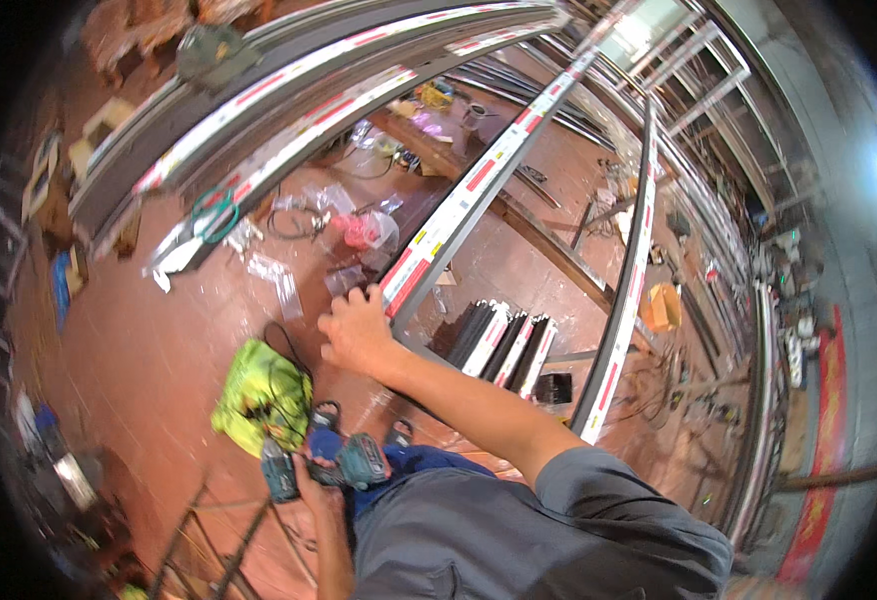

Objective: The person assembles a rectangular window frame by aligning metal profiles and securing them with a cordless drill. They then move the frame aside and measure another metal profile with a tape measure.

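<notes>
My right hand (361, 332) is curled over the near end of a long dark metal profile (482, 178). White and red protective film covers the profile's top face, and its far end runs away to the upper right. Low down by my thigh, my left hand (309, 482) grips the handle of a teal and black cordless drill (279, 470). The drill's bulky lower end (364, 461) lies against my trousers. Beyond that hand, a bright yellow-green bag or cloth (262, 392) rests on the floor with a dark cable across it.
A parallel film-covered profile (627, 300) runs along the right. Stacked profiles (259, 95) fill the upper left, with teal-handled scissors (216, 215) on one end. Short bundled profiles (499, 345) stand below the held one. Plastic scraps (277, 283) and a pink bag (363, 231) litter the floor.
</notes>
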Motion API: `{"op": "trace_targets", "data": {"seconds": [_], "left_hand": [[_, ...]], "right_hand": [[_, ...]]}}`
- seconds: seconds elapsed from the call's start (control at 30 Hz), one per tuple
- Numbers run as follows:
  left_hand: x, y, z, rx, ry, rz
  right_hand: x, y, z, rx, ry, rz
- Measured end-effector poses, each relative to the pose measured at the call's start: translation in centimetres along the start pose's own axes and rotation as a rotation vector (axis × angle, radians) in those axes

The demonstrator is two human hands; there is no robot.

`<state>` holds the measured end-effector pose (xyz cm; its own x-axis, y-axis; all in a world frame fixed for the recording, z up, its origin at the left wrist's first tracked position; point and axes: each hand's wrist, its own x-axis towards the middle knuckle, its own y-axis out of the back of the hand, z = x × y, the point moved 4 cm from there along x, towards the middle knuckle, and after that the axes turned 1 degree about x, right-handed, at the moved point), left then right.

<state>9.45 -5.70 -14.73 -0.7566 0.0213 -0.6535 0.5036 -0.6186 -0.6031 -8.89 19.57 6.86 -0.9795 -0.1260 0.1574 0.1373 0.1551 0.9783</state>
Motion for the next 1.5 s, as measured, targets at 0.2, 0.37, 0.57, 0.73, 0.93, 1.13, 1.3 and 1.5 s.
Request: {"op": "trace_targets", "data": {"seconds": [0.2,0.37,0.57,0.73,0.93,1.13,1.3,1.5], "left_hand": [[4.1,-2.8,2.5,0.186,0.215,0.062],[6.9,-6.5,4.6,0.474,0.236,-0.063],[10.2,-5.8,1.8,0.745,0.392,-0.47],[7.8,-4.8,-2.2,1.087,0.485,-0.53],[4.9,-2.0,-9.7,1.497,0.859,-1.124],[-8.0,-16.9,-10.4,2.187,0.563,-1.646],[-7.4,-23.9,0.0,2.506,0.233,-0.995],[-0.4,-34.5,9.1,2.179,-0.587,-0.245]], "right_hand": [[-0.1,-1.8,-0.3,0.072,-0.075,-0.101],[-1.6,0.9,-4.0,0.481,0.111,0.195],[-12.5,-4.7,-8.5,0.914,-0.737,-0.21],[-20.7,-9.9,-5.2,1.238,-1.174,-0.158],[-33.6,-11.5,-3.9,1.128,-1.457,0.032],[-53.8,-25.2,-6.5,1.038,-1.952,0.473],[-69.0,-44.3,-8.9,0.998,-2.628,1.255],[-81.7,-55.5,-7.8,0.695,-2.709,1.319]]}}
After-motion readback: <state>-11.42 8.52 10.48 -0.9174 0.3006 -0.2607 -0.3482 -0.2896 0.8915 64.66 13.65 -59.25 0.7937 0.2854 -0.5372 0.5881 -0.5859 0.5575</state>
